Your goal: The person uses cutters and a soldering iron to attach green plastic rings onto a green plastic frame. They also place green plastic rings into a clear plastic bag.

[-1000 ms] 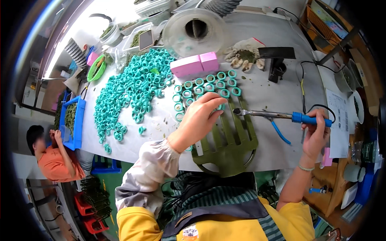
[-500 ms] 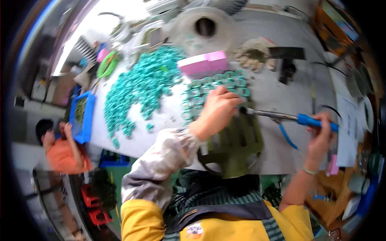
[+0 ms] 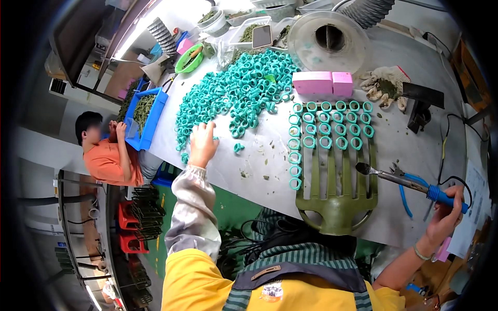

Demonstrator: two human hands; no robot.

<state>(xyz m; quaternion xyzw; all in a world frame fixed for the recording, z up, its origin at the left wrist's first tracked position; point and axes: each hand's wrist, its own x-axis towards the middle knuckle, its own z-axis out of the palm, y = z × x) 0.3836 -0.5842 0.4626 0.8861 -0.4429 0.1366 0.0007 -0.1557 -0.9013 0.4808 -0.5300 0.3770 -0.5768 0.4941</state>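
Observation:
My left hand [image 3: 202, 145] is at the near-left edge of a heap of teal rings [image 3: 236, 85], fingers stretched out and apart. A bit of teal shows beside its fingertips; whether they touch it I cannot tell. My right hand [image 3: 448, 210], at the right, is closed around the blue handle of a soldering-iron-like tool [image 3: 397, 179]. The tool's spoon-shaped tip points left, over a green fork-shaped rack [image 3: 334, 210]. Rows of teal rings [image 3: 325, 129] stand along the rack's far part, and the leftmost row reaches farther toward me.
Behind the rack lie a pink block [image 3: 312, 83], a stained glove [image 3: 385, 85] and a black stand [image 3: 421, 106]. A round translucent hood [image 3: 306, 44] stands farther back. Blue-handled pliers [image 3: 404, 173] lie under the tool. Another person in orange [image 3: 111, 163] works at the left.
My left hand has moved from the rings on the rack leftward to the heap. My right hand still holds the tool. My view has shifted, showing more of the rack and tabletop.

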